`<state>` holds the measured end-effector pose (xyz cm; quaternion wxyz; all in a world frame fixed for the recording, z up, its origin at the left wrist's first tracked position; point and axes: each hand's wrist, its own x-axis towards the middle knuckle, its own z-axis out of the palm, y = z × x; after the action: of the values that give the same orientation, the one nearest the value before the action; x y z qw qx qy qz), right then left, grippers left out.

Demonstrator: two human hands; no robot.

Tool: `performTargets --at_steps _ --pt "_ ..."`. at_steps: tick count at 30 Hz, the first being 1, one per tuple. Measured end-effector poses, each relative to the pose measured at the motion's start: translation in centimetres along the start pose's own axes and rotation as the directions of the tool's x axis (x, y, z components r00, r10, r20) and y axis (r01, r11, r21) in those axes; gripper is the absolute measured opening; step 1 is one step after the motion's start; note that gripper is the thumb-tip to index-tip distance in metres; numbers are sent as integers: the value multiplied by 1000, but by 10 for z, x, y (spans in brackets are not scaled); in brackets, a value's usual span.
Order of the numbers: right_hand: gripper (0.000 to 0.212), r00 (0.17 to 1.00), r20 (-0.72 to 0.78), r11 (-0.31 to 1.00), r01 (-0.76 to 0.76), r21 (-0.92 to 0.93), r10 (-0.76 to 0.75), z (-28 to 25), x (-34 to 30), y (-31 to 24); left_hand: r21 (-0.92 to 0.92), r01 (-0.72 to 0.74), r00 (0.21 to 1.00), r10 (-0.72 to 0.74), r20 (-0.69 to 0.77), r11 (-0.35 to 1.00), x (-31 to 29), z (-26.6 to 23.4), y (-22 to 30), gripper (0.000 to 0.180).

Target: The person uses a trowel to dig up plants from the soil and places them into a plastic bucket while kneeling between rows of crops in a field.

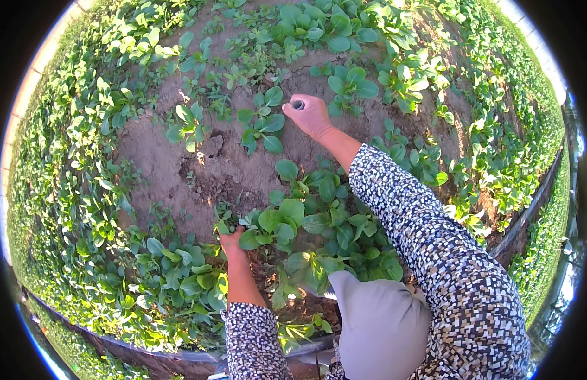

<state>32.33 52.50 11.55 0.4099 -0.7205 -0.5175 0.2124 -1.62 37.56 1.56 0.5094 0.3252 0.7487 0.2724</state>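
Note:
My right hand [306,115] is closed in a fist around a tool handle [298,104]. Only the round, dark, hollow-looking end of the handle shows; the rest is hidden by the fist. Just left of that fist grows a small leafy green plant [263,120] in bare soil. Lower and to the left, my left hand [232,242] reaches down among leaves with its fingers closed at a small green sprig [222,227]. Broad leaves [282,221] stand close beside its right edge and partly cover the fingers.
Brown soil [160,152] lies between the plants, with crumbly clods [212,147] near the middle. Dense leafy greens [173,269] grow all around. Grey cloth [382,323] covers my knee at the lower right. A dark bed edging [528,212] runs along the right side.

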Motion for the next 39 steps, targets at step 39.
performTargets --at_steps 39 --pt "25 997 63 998 -47 44 45 -102 -111 -12 -285 -88 993 108 57 955 -6 -5 37 46"
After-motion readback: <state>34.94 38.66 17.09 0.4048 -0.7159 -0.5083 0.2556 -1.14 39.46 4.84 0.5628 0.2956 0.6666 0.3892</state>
